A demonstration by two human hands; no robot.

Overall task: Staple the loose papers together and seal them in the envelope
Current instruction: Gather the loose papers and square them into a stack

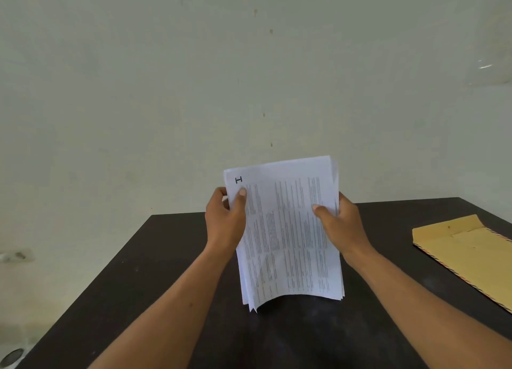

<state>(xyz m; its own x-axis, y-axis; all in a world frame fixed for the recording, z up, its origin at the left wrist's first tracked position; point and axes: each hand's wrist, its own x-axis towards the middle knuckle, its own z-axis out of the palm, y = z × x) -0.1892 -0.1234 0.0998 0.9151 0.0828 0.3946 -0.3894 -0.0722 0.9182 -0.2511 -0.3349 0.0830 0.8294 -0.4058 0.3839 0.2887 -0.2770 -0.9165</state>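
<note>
A stack of white printed papers point(288, 230) stands upright over the dark table point(155, 271), its lower edge near or on the tabletop. The sheets are uneven at the bottom. My left hand point(225, 219) grips the stack's left edge, thumb on the front. My right hand point(342, 224) grips the right edge the same way. A handwritten mark sits in the top left corner of the front sheet. A brown envelope point(468, 255) with a striped border lies flat at the table's right side. No stapler is in view.
A pale green wall point(249, 77) rises right behind the table's far edge. The floor shows at the lower left, with a small round dark object point(11, 356) on it.
</note>
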